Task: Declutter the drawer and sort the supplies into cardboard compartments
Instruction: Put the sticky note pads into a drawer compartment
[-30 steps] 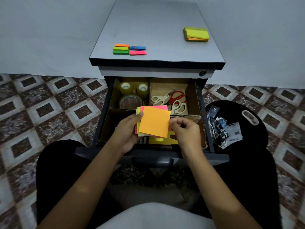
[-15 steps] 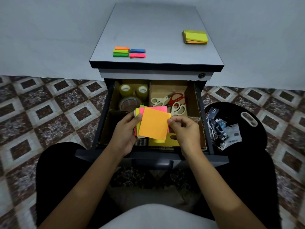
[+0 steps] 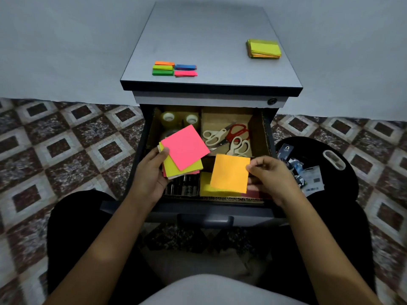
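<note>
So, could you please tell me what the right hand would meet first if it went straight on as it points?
Probably the fanned sticky notes in the left hand: the right hand, pinching an orange note, points leftward across the drawer. Depth is unclear.

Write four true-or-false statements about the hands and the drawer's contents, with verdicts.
1. The right hand pinches an orange note. True.
2. The left hand holds nothing. False: it holds a stack of notes, pink on top.
3. The scissors lie in the drawer's back right compartment. True.
4. The tape rolls share one compartment with the scissors. False: a cardboard divider separates them.
</note>
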`<state>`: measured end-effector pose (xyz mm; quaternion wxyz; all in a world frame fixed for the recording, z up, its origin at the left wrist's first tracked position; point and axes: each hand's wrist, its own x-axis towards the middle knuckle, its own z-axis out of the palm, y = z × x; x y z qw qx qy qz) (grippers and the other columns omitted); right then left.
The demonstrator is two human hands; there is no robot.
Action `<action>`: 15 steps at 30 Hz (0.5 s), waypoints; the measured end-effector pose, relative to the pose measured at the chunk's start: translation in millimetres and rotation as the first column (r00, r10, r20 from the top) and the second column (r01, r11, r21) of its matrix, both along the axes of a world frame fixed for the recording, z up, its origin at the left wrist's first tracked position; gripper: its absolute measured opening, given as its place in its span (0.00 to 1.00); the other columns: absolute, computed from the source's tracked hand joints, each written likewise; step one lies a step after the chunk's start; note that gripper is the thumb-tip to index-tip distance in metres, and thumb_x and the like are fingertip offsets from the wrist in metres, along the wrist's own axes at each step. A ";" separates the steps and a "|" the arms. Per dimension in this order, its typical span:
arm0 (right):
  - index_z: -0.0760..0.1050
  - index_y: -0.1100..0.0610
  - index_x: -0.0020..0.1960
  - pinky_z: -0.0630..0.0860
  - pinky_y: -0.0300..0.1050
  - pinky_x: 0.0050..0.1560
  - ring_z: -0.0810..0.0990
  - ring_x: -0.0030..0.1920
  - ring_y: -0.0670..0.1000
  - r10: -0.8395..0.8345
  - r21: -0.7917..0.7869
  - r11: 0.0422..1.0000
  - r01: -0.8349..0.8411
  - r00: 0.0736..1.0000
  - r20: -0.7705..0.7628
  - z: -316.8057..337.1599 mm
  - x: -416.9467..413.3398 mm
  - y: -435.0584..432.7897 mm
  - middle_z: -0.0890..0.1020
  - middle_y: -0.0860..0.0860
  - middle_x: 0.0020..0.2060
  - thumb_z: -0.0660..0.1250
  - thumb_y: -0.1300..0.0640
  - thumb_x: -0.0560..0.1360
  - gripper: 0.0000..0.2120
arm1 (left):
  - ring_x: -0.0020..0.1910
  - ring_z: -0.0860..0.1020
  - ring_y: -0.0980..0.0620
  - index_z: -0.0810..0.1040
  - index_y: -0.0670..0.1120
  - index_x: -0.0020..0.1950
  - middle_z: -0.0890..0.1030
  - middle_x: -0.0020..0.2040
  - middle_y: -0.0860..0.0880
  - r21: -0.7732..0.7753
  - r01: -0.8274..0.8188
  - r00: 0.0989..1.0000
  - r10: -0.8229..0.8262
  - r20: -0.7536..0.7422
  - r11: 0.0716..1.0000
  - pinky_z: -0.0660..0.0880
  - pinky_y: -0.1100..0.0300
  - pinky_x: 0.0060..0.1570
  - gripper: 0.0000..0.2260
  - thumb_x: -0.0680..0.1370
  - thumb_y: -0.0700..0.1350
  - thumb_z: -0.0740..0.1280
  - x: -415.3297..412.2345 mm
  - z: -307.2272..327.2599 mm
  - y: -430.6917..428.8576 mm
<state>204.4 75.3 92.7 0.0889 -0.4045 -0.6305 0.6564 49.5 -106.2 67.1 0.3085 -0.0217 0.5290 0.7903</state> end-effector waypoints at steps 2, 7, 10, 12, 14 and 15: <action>0.72 0.58 0.40 0.78 0.40 0.26 0.77 0.31 0.49 0.042 0.059 0.997 -0.047 0.995 0.087 -4.9 -1.5 0.3 0.76 0.54 0.35 0.64 0.65 0.77 0.08 | 0.47 0.81 0.51 0.76 0.47 0.56 0.82 0.51 0.47 0.002 0.005 1.000 -0.005 0.010 1.000 0.82 0.54 0.41 0.08 0.80 0.41 0.60 -0.3 -1.6 0.0; 0.74 0.56 0.42 0.80 0.46 0.33 0.79 0.31 0.51 0.147 0.162 0.967 -0.198 0.948 0.283 -23.2 -21.0 -7.4 0.79 0.56 0.35 0.63 0.62 0.77 0.06 | 0.46 0.81 0.52 0.76 0.47 0.55 0.82 0.51 0.48 0.012 0.001 1.000 -0.001 0.023 1.000 0.81 0.55 0.41 0.07 0.80 0.41 0.60 0.4 -1.1 0.6; 0.77 0.59 0.46 0.80 0.41 0.34 0.80 0.33 0.51 0.179 0.244 0.929 -0.277 0.916 0.360 -28.6 -31.7 -15.7 0.82 0.57 0.39 0.64 0.64 0.76 0.03 | 0.45 0.82 0.53 0.75 0.45 0.59 0.81 0.51 0.48 0.015 -0.004 0.999 0.003 0.036 1.000 0.81 0.57 0.37 0.09 0.80 0.41 0.60 0.6 -0.7 0.2; 0.78 0.64 0.49 0.77 0.35 0.29 0.79 0.31 0.49 0.163 0.247 0.932 -0.264 0.916 0.367 -29.9 -32.7 -16.2 0.80 0.56 0.37 0.64 0.65 0.76 0.05 | 0.43 0.82 0.53 0.74 0.45 0.61 0.81 0.51 0.48 0.016 -0.005 0.999 0.004 0.040 1.000 0.81 0.58 0.35 0.10 0.80 0.41 0.60 0.6 -0.4 0.3; 0.80 0.65 0.49 0.79 0.38 0.36 0.80 0.35 0.51 0.152 0.250 0.933 -0.260 0.912 0.381 -31.5 -30.6 -15.6 0.81 0.55 0.38 0.65 0.63 0.76 0.06 | 0.46 0.81 0.52 0.74 0.44 0.62 0.81 0.52 0.47 0.015 -0.004 0.999 0.004 0.042 1.000 0.81 0.59 0.35 0.11 0.80 0.41 0.60 0.5 0.0 -0.1; 0.80 0.63 0.51 0.78 0.40 0.39 0.80 0.39 0.52 0.154 0.282 0.916 -0.285 0.899 0.409 -33.2 -29.1 -14.0 0.82 0.55 0.41 0.66 0.61 0.76 0.08 | 0.47 0.81 0.51 0.73 0.44 0.63 0.81 0.52 0.47 0.016 -0.004 0.999 0.004 0.043 1.000 0.81 0.58 0.36 0.12 0.80 0.41 0.60 0.3 -0.1 -0.1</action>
